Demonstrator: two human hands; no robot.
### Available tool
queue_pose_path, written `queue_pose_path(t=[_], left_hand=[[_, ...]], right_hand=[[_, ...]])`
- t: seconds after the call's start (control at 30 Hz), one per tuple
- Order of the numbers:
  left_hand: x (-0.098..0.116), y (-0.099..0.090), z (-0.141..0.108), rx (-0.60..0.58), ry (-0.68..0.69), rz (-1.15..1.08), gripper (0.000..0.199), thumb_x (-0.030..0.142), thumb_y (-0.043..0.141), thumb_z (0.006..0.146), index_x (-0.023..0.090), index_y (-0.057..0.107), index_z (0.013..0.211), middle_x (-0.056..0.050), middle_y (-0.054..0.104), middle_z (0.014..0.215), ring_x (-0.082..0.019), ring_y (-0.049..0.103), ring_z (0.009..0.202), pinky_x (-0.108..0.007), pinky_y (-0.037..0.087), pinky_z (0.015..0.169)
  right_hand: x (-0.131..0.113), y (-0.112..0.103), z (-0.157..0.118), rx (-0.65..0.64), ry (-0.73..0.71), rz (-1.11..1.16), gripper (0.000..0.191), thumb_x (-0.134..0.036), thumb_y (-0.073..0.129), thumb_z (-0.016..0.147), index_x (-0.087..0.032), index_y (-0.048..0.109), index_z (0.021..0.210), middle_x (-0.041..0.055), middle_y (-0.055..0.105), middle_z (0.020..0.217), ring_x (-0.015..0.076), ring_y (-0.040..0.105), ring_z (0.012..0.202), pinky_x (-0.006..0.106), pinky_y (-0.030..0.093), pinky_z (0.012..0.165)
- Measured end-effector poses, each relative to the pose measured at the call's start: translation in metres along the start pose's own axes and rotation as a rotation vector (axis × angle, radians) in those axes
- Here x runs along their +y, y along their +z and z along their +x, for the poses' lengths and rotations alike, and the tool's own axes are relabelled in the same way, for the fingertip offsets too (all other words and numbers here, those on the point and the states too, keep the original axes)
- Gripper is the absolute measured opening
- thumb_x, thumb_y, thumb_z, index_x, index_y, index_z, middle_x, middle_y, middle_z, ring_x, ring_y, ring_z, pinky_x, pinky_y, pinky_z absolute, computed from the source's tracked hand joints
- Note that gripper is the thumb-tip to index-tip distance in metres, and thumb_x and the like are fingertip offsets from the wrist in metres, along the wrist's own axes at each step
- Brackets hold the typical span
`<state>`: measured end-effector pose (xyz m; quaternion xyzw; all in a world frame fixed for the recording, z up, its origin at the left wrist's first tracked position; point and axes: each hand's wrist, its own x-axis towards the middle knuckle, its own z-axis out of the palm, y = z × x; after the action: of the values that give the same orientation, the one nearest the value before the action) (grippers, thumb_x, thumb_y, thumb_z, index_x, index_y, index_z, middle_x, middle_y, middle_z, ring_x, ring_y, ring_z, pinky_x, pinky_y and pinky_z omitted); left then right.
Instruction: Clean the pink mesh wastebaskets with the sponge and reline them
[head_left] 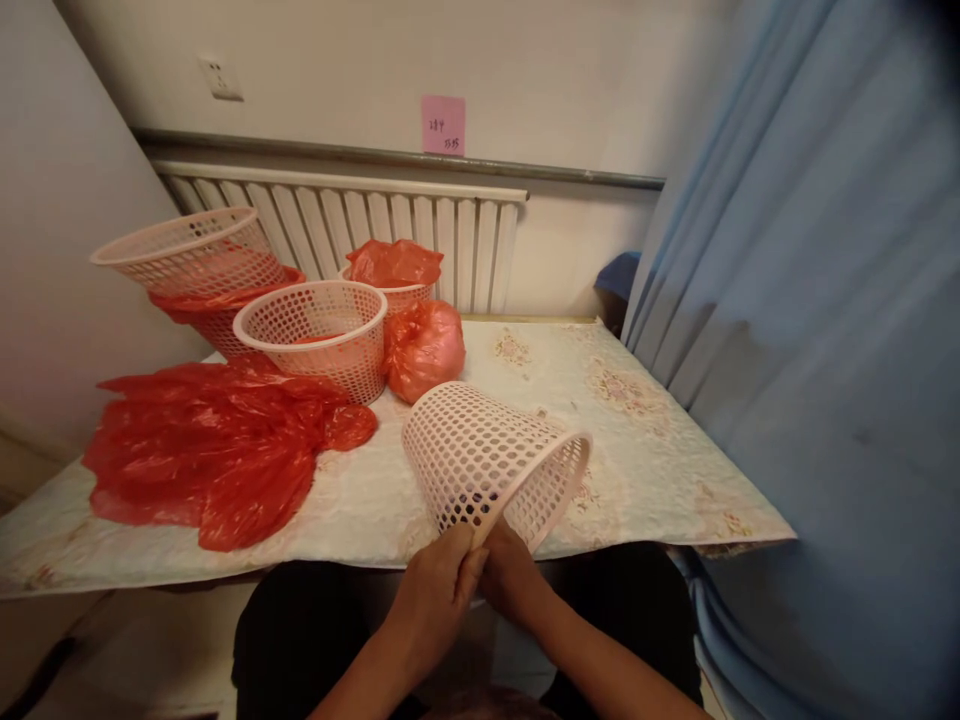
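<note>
A pale pink perforated plastic wastebasket [480, 445] lies tilted on its side at the table's front edge, its mouth turned toward me and to the right. My left hand [437, 580] is closed on the near part of its rim from outside. My right hand [514, 580] reaches to the same stretch of rim, its fingers partly hidden behind the rim and the left hand. The two hands touch or nearly touch. Behind the basket sits a bunched red plastic bag [425, 350] with something pale inside.
Loose red plastic bags [210, 450] spread over the table's left side. Behind them stand more pink baskets [322, 335], some with red bags in them. A floral cloth [637, 470] covers the table. A radiator [480, 250] lines the wall; a blue curtain [825, 330] hangs at right.
</note>
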<state>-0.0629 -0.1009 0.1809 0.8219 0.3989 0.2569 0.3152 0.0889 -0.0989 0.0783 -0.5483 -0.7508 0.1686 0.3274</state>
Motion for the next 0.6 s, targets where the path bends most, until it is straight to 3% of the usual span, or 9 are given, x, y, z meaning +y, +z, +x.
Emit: queue_pose_path(t=[0.13,0.23,0.47,0.6], left_hand=[[-0.013,0.006,-0.005,0.054,-0.011,-0.02,0.025,0.033,0.038,0.093,0.022,0.039,0.071,0.003,0.049,0.065,-0.013,0.048,0.059,-0.024,0.036,0.056],[-0.029,0.011,-0.015,0.113,-0.023,-0.021,0.026,0.034,0.04,0.093,0.022,0.04,0.07,0.004,0.049,0.064,-0.012,0.048,0.058,-0.022,0.037,0.054],[-0.06,0.016,-0.04,0.158,-0.029,-0.079,0.027,0.039,0.043,0.091,0.021,0.049,0.073,0.002,0.054,0.065,-0.013,0.053,0.058,-0.022,0.045,0.054],[-0.085,0.033,-0.053,0.139,-0.059,-0.074,0.025,0.042,0.053,0.086,0.022,0.06,0.098,-0.005,0.07,0.091,-0.022,0.066,0.083,-0.031,0.056,0.074]], right_hand=[[0.029,0.007,-0.004,0.004,0.016,-0.285,0.026,-0.014,0.052,0.083,-0.024,0.069,0.101,0.008,0.062,0.102,0.0236,0.05,0.1,0.037,0.044,0.086],[0.039,0.014,-0.004,0.01,0.07,-0.367,0.027,-0.013,0.049,0.084,-0.026,0.069,0.099,0.0085,0.06,0.105,0.0245,0.048,0.099,0.037,0.043,0.083],[0.034,0.02,-0.006,0.036,0.144,-0.33,0.036,-0.007,0.05,0.077,-0.026,0.066,0.105,0.0081,0.057,0.11,0.0243,0.046,0.1,0.037,0.041,0.086],[0.033,0.016,-0.007,0.056,0.174,-0.268,0.044,-0.004,0.05,0.072,-0.026,0.065,0.107,0.0071,0.056,0.112,0.0239,0.045,0.103,0.036,0.04,0.09]])
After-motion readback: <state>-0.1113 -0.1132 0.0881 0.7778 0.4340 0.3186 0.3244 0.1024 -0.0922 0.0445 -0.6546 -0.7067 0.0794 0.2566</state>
